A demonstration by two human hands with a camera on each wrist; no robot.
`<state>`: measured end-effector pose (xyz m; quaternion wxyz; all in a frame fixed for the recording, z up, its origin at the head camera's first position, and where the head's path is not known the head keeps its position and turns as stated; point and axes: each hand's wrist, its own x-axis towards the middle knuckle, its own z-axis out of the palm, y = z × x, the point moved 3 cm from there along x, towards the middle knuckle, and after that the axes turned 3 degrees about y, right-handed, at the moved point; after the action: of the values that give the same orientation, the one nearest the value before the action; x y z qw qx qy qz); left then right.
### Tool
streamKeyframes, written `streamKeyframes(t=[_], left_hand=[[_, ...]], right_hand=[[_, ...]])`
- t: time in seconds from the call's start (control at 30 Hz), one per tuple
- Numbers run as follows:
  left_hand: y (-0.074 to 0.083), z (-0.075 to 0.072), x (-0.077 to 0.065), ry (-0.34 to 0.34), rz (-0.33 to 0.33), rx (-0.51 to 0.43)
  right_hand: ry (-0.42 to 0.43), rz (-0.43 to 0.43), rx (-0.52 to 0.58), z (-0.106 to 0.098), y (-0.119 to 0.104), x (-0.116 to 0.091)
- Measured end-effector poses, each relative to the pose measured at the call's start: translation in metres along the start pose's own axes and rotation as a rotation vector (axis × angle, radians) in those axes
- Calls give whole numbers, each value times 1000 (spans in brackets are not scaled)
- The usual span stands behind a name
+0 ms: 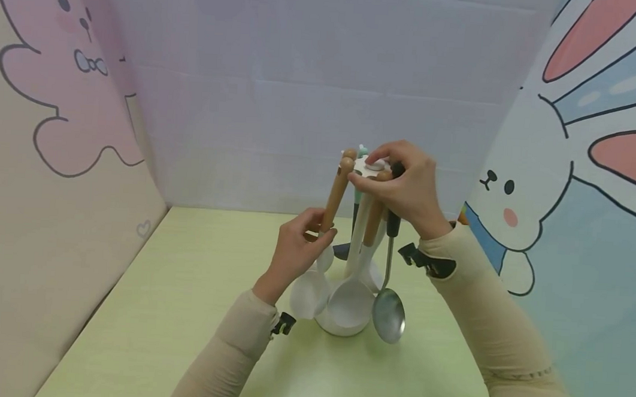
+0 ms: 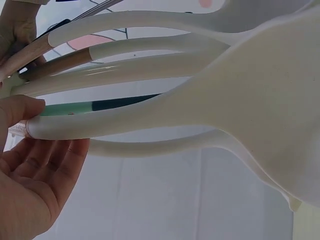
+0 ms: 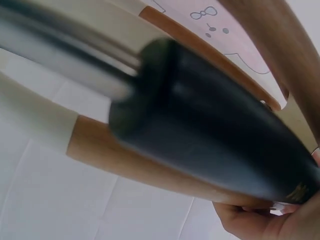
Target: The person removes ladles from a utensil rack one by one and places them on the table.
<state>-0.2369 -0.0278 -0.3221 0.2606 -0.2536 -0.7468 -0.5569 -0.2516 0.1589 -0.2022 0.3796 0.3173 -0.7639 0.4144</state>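
Note:
My left hand pinches a white ladle low on its wooden handle, thumb on one side and fingers on the other. That ladle's bowl hangs at the left of a white rotating utensil rack. At the top, thumb and fingers of my right hand grip the rack's head around its white knob. Just under the right hand hangs a steel ladle with a black handle. Another white ladle with a wooden handle faces forward.
Behind the pole hangs a dark utensil with a teal handle. The rack's round white base stands on a pale green table. Cloth walls with a pink figure and a white rabbit enclose the sides.

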Motion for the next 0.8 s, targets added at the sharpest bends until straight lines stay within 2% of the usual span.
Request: streamKeyframes(t=[0.3,0.53,0.8], left_hand=[[0,-12,-4,45,9,-8],[2,-11,-5,35,11,-36],[6,-7,-4,22,25,0]], right_hand=[[-12,-41,46,12,-2,4],[-14,-55,47,10,-1,1],[-20,-43,77,4,-3,-5]])
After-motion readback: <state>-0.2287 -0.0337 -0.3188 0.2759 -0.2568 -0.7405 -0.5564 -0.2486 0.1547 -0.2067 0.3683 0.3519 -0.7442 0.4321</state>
